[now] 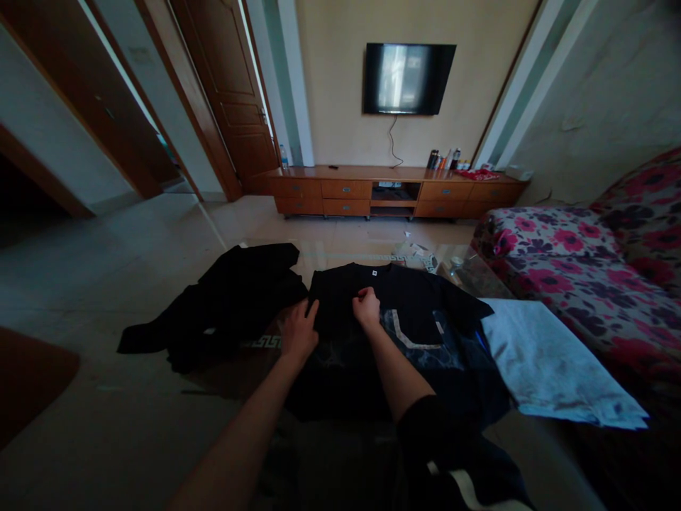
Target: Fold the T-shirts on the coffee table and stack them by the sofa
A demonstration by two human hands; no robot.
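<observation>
A black T-shirt (351,284) with a patterned pocket lies spread front up on a glass table, its neckline facing away from me. My left hand (299,332) rests at the shirt's left edge near the sleeve, its fingers stretched out and slightly apart. Over the upper chest of the shirt, my right hand (367,309) is closed, its curled fingers against the cloth; the fingertips are partly hidden. Left of the shirt sits a crumpled black garment (239,291). A folded light blue cloth (553,362) lies at the right, touching the shirt's right side.
The glass table (484,280) carries a small glass jar (456,265) near its far right corner. To the right stands a floral sofa (564,270). A low wooden cabinet (345,190) with bottles on top runs along the far wall beneath a television (408,78).
</observation>
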